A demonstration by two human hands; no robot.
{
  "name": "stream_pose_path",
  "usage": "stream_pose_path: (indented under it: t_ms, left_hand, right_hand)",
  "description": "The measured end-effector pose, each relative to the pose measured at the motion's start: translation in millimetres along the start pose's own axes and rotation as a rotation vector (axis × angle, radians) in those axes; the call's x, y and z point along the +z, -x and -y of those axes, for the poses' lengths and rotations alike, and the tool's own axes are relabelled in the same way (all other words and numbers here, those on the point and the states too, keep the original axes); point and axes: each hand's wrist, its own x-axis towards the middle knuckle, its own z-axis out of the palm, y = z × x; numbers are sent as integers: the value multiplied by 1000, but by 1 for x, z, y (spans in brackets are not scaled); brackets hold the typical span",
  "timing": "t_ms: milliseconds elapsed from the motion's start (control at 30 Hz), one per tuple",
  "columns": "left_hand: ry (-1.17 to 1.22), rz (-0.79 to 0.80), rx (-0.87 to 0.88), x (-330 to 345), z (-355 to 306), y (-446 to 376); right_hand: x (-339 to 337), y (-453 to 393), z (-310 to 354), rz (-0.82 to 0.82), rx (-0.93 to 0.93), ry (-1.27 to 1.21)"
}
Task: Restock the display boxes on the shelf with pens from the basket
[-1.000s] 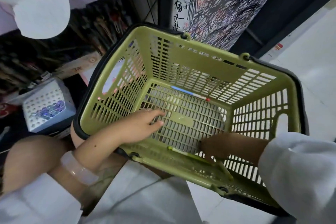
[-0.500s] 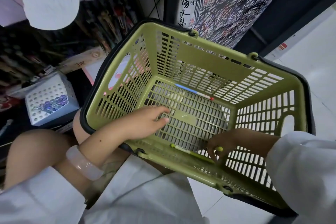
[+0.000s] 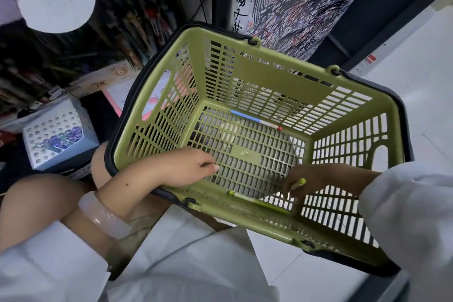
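We have both hands down in the olive-green slotted plastic shopping basket point(image 3: 259, 76), which rests tilted on our lap. Our right hand point(image 3: 316, 179), at about four o'clock on the basket floor, pinches a slim yellow-green plastic pen point(image 3: 298, 183) between thumb and fingertips, its capped end poking up. Our left hand point(image 3: 186, 167) lies at about eight o'clock with its fingers loosely curled and nothing in them, steadying the near wall.

Two more pens remain. A second yellow-green pen point(image 3: 257, 201) lies along the near edge at six o'clock, just beside the right hand, and a slender blue and white pen with a red tip point(image 3: 255, 119) lies against the far wall at twelve o'clock.

These pens look light, stiff and smooth, so we judge they could roll or slip into the slots. A pinch at mid-barrel should suit them better than one at the tapered tip.

The pale blue cardboard display box with a perforated white top point(image 3: 55, 133) sits on the shelf at nine o'clock, well apart from the basket, with most holes bare and a cluster of shiny purple caps point(image 3: 61, 141) in it.
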Motion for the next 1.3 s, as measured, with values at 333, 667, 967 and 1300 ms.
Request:
stream_pose_path:
  t_ms: [333, 667, 967, 1300]
  left_hand:
    - [-35, 14, -37, 3, -6, -2]
    - [65, -37, -2, -1, -4, 1]
    - [99, -97, 12, -3, -4, -2]
    - [186, -299, 0, -12, 2, 2]
  right_hand:
    - [-9, -11, 41, -109, -6, 61]
    - [32, -62, 59, -148, 204, 129]
    - [21, -65, 59, -248, 201, -87]
    - [-68, -82, 39, -801, 578, 177]
